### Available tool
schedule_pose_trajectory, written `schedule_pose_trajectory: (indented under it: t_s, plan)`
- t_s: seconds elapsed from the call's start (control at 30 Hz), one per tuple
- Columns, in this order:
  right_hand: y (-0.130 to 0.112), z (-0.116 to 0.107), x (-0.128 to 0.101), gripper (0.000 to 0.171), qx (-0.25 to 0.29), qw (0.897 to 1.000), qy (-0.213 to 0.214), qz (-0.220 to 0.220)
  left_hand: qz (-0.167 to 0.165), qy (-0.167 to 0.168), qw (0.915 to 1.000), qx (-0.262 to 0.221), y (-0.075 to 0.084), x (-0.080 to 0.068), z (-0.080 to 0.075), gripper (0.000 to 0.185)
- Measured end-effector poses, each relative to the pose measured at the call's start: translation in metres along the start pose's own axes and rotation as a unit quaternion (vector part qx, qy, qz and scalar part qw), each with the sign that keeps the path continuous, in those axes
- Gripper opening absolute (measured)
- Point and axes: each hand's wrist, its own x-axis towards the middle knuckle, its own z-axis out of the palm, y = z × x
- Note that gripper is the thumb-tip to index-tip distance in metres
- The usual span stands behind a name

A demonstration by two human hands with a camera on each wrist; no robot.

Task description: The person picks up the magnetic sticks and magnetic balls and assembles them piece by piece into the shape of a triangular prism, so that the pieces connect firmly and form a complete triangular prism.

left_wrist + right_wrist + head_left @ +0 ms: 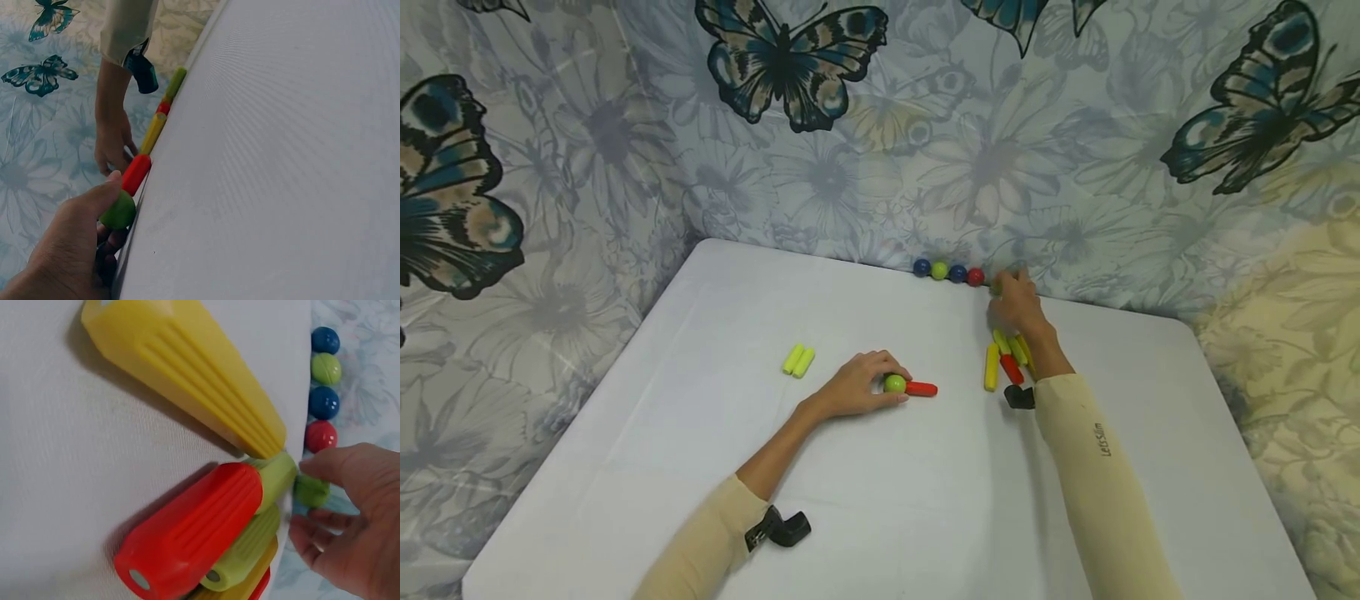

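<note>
My left hand (857,385) grips a green ball (894,384) on the white table (880,483); a red stick (921,388) joins the ball on its right. In the left wrist view the thumb lies over the green ball (119,211) with the red stick (135,174) beyond it. My right hand (1017,302) reaches to the table's far edge and pinches a green ball (311,490) at the end of a row of balls (948,272): blue, green, blue, red. A pile of yellow, green and red sticks (1006,357) lies under that wrist.
Two yellow-green sticks (798,360) lie side by side left of centre. Butterfly-print cloth (850,125) hangs behind and around the table. Black camera mounts (778,528) sit on both wrists. The far table edge runs right behind the ball row.
</note>
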Motion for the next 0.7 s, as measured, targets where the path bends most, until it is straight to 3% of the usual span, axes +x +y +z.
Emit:
schedule_pose_trajectory:
  t_s: [0.17, 0.4, 0.57, 0.7]
  plan:
    - [0.004, 0.002, 0.001, 0.050, -0.001, 1.000, 0.022, 0.006, 0.004, 0.002, 1.0000, -0.004, 0.001, -0.001, -0.001, 0.028]
    - [0.001, -0.001, -0.013, 0.046, -0.021, 0.999, 0.026, -0.043, 0.007, 0.003, 0.9999, -0.012, 0.000, 0.001, 0.002, 0.024]
    - [-0.024, -0.004, -0.051, 0.046, -0.008, 0.994, -0.030, -0.104, 0.007, 0.009, 0.9995, -0.028, -0.001, 0.001, 0.003, 0.023]
    - [-0.042, 0.002, -0.088, 0.038, -0.017, 0.981, -0.103, -0.164, 0.012, 0.012, 0.9990, -0.042, -0.004, 0.002, 0.002, 0.024]
